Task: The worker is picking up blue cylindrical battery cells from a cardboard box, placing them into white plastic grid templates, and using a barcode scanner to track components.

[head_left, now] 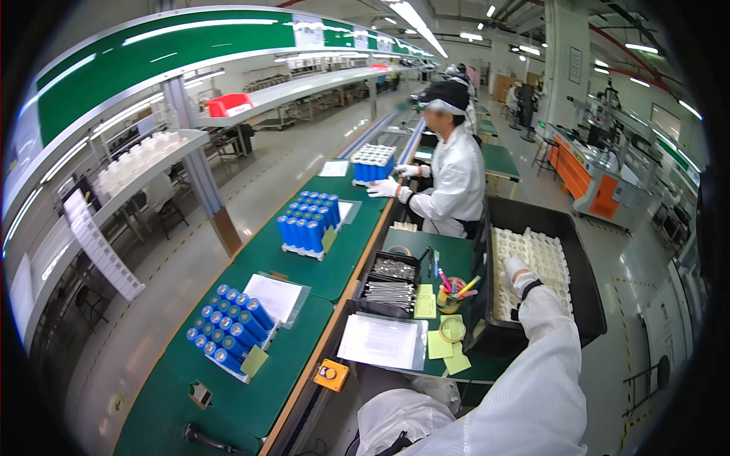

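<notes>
My right arm reaches into a black crate [589,304] on the right. The white-gloved right hand [517,271] touches or hovers just over white plastic cell holders [551,262] stacked inside it. Its fingers point away and blend with the white parts, so their grip is hidden. My left hand is outside the picture. On the green bench, the nearest block of blue cylindrical cells [232,327] stands in a white holder, with a yellow-green note [255,362] against it. A second block of blue cells [309,222] stands farther along.
A co-worker in white [456,175] handles a blue cell block [373,163] topped with a white holder. Beside the crate are a pen cup [451,302], tape roll [452,328], black bins of metal parts [389,280] and papers [380,342]. An orange switch box [331,375] sits on the bench edge.
</notes>
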A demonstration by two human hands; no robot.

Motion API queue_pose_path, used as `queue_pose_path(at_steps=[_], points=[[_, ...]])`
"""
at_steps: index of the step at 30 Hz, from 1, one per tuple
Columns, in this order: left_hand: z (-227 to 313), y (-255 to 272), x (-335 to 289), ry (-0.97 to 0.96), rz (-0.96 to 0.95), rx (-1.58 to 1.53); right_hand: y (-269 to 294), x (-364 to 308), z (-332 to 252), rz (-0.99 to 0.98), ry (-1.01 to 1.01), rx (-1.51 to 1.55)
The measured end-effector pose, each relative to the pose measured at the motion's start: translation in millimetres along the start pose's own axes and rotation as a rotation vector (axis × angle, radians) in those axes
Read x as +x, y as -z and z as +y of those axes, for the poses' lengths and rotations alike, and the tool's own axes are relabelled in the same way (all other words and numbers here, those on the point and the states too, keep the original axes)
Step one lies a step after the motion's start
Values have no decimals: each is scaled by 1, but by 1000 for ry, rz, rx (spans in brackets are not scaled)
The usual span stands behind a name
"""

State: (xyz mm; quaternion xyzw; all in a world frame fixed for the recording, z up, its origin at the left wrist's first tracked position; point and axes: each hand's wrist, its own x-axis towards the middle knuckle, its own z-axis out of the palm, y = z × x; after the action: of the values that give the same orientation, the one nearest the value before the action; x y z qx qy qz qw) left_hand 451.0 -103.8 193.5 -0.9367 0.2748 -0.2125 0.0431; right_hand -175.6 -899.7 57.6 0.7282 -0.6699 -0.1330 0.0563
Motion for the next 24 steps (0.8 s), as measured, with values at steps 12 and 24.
queue_pose_path(at_steps=[12, 24], points=[[17, 7, 18, 47, -140, 3, -10, 33, 89, 443, -80, 752], [95, 51, 14, -2, -350, -1578, 235, -246, -224, -29, 688, 2138]])
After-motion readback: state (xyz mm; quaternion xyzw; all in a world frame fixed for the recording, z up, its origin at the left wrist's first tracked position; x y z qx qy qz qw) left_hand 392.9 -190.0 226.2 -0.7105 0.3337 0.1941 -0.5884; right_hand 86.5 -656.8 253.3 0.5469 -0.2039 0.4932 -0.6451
